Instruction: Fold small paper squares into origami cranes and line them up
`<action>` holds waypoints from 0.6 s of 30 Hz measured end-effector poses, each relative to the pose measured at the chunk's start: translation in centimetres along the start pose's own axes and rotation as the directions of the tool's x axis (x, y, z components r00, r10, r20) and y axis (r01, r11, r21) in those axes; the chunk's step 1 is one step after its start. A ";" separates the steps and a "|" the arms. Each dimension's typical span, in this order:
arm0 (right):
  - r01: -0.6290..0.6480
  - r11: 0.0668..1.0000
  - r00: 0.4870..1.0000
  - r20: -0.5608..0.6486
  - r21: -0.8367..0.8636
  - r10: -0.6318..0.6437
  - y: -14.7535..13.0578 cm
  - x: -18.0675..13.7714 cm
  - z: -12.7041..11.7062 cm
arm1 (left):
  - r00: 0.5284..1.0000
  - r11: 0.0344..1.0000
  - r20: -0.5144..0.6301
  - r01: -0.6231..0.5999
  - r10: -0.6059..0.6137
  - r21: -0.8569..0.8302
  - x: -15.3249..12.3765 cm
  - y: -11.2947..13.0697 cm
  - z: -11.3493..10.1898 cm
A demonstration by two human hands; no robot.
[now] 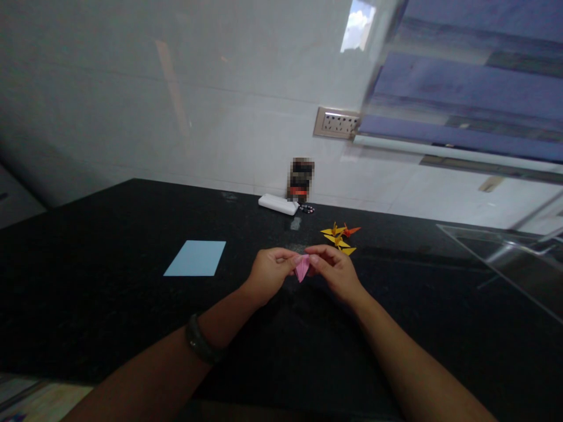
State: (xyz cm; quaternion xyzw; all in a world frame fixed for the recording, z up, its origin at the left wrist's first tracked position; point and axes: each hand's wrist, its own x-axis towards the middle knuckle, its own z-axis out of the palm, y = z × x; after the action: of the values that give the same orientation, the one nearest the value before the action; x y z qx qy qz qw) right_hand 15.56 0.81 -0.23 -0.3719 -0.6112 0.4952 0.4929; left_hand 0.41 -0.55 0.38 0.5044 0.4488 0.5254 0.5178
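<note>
Your left hand (269, 271) and right hand (334, 271) both pinch the pink folded paper (301, 268) above the table (109, 305); its folds are mostly hidden by your fingers.

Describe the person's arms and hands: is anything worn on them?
Both forearms are bare, with no sleeves in view. The left hand and right hand are ungloved, and no rings can be made out. A dark wristband, perhaps a watch or fitness band, circles the left wrist. The right wrist carries nothing visible.
</note>
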 end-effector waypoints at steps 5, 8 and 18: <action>0.044 0.987 0.998 0.049 -0.156 -0.037 -0.3 0.0 0.2 | 0.997 0.993 0.023 -0.080 0.079 0.087 0.1 -0.4 0.0; 0.072 0.973 0.996 0.061 -0.218 -0.060 -0.2 -0.1 0.2 | 0.993 0.981 0.038 -0.119 0.115 0.153 0.2 -0.7 -0.1; 0.000 0.979 1.000 -0.005 -0.205 -0.001 -0.6 -0.3 0.8 | 0.981 0.958 0.118 -0.180 0.157 0.224 0.0 -0.3 -0.2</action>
State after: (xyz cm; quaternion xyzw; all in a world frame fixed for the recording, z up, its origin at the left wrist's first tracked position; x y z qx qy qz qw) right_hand 14.85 0.22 0.29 -0.4220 -0.6577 0.4284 0.4537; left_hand 0.28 -0.50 0.10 0.6237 0.4367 0.4855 0.4296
